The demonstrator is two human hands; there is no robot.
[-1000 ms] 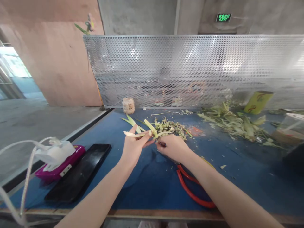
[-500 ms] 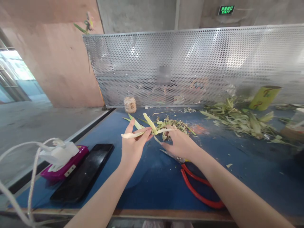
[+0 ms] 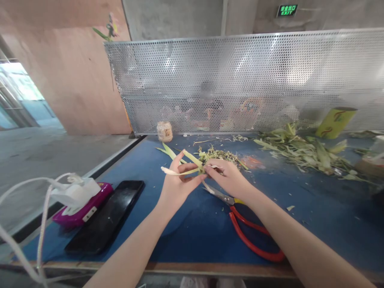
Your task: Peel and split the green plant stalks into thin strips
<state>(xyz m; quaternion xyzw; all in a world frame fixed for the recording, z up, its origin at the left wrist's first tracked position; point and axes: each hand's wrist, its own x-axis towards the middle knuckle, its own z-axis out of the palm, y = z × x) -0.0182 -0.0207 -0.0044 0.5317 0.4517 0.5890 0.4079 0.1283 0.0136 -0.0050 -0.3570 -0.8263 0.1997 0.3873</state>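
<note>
My left hand (image 3: 177,185) holds a pale green leafy stalk (image 3: 183,166) above the blue table (image 3: 192,228), fingers curled round its leaves. My right hand (image 3: 228,176) pinches the same stalk from the right, thumb and fingers closed on a strip. Both hands meet in front of a heap of green trimmings (image 3: 220,155). Red-handled scissors (image 3: 243,224) lie on the table under my right wrist, blades pointing left.
A black phone (image 3: 105,218) and a magenta device (image 3: 78,206) with a white charger and cable lie at the left. More leaf scraps (image 3: 303,150), a yellow-green cup (image 3: 334,122) and a small jar (image 3: 165,131) sit before a perforated metal screen (image 3: 240,80).
My right hand came back from the trimmings heap to the stalk and pinched it. My left hand lowered and tilted the stalk slightly. The view shifted a little.
</note>
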